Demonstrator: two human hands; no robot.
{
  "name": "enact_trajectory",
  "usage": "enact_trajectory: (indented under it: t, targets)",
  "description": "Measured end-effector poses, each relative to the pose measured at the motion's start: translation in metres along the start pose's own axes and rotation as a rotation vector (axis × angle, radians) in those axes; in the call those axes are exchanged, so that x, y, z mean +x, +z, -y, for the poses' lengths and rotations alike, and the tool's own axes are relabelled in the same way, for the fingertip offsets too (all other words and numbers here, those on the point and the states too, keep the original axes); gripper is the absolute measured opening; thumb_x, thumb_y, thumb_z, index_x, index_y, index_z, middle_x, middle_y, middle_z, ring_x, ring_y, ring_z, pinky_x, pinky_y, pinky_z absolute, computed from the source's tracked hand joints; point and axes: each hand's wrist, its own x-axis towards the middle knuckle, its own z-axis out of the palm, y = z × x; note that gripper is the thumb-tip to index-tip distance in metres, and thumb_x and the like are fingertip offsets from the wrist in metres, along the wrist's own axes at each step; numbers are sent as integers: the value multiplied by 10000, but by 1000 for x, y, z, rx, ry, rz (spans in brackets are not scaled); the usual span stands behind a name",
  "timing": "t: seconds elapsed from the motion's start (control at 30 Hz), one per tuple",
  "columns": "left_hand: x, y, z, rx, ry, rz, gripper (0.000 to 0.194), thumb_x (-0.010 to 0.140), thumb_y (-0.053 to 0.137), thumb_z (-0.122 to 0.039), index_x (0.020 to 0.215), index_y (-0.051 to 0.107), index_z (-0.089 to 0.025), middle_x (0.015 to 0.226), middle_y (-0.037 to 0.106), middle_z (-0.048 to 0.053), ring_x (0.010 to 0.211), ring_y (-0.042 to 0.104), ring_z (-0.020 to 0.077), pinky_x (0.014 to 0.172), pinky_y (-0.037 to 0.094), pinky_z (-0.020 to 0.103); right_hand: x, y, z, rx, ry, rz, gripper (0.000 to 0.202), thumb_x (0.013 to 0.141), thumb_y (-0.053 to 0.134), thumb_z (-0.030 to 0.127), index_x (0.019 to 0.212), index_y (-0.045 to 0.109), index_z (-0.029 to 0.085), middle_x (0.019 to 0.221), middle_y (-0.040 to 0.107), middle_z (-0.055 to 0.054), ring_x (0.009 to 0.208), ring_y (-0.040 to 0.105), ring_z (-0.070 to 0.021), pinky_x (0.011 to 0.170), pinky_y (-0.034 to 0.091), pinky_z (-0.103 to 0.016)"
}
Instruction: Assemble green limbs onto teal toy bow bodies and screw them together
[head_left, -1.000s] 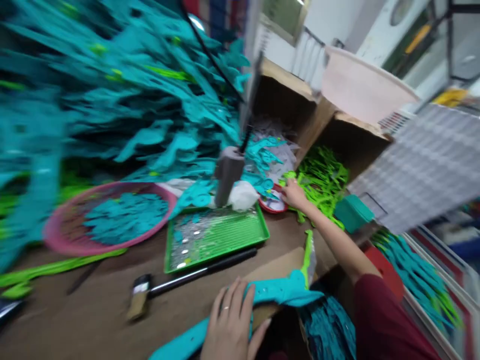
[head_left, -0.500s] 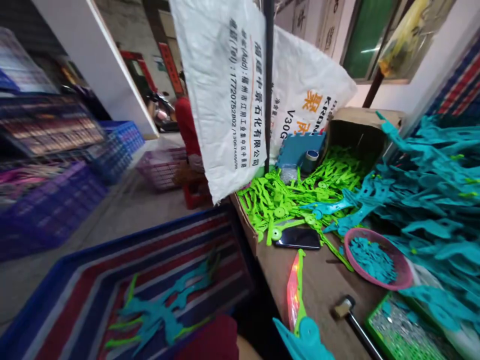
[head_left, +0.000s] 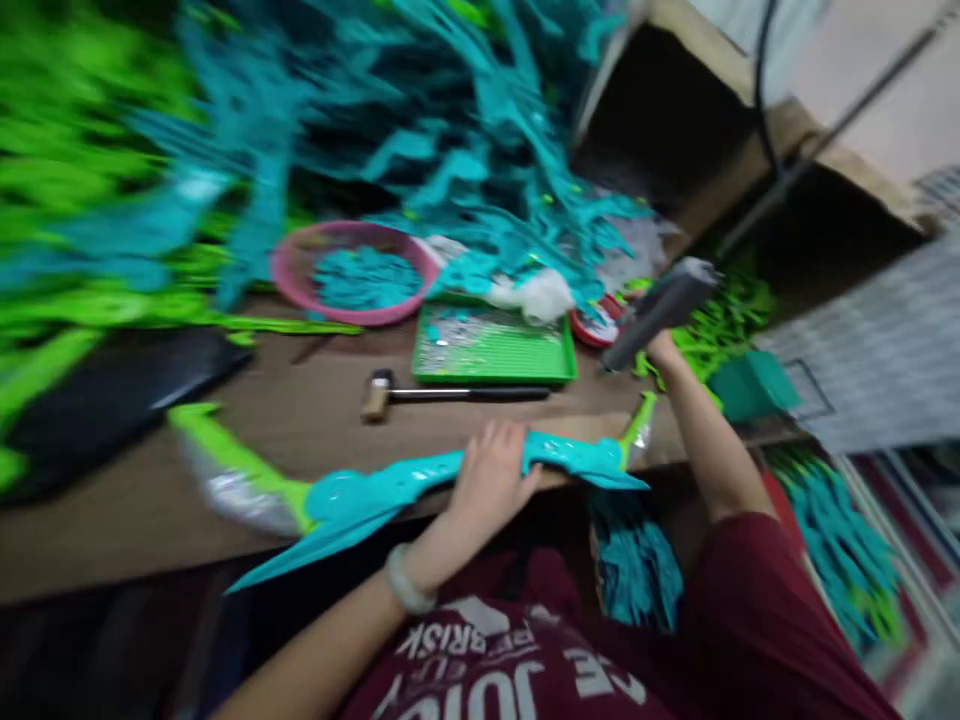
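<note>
My left hand (head_left: 491, 475) is closed over the middle grip of a turquoise plastic toy bow (head_left: 405, 482), which lies along the front edge of the table. Bright green limbs with clear silvery covers stick out at both of its ends. My right hand (head_left: 655, 342) reaches out beside a small red dish (head_left: 595, 325) of pale bits. A grey cylindrical power tool (head_left: 660, 312), on a rod or cord, crosses in front of that hand and hides most of its fingers; whether it grips the tool does not show.
Behind the bow lie a small hammer (head_left: 379, 396), a green tray (head_left: 499, 345) of metal bits and a pink bowl (head_left: 352, 275) of turquoise pieces. Heaped turquoise parts (head_left: 450, 150) fill the back. A dark phone (head_left: 135, 395) is at left. Open cardboard boxes (head_left: 720, 130) stand at right.
The view has swung right from the crate and sacks to the tabletop. Both hands have come into sight, the left on the bow. Motion blurs parts of both frames.
</note>
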Motion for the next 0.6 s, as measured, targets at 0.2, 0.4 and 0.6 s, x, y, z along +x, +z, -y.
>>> enact_trajectory:
  t: [0.2, 0.4, 0.6]
  targets:
    - [9, 19, 18, 1, 131, -84, 404, 878, 652, -266, 1227, 563, -81, 1177, 634, 220, 1120, 614, 394, 847, 562, 486, -81, -10, -16, -229, -271, 203, 216, 998, 455, 156, 925, 658, 158, 840, 597, -45, 763, 562, -151, 691, 487, -267]
    - [6, 24, 19, 10, 166, -186, 364, 855, 679, -236, 1177, 567, -108, 1179, 650, 190, 1106, 635, 370, 846, 572, 459, -127, 17, 10, -434, -783, 374, 226, 1011, 427, 96, 970, 642, 152, 847, 596, -77, 770, 523, -183, 603, 431, -285]
    - [7, 25, 19, -9, 165, -217, 309, 844, 675, -221, 1118, 587, -107, 1136, 664, 191, 1069, 646, 360, 822, 580, 453, -117, 10, 15, -568, -1054, 379, 188, 998, 471, 81, 998, 658, 99, 842, 616, -81, 779, 567, -181, 611, 484, -311]
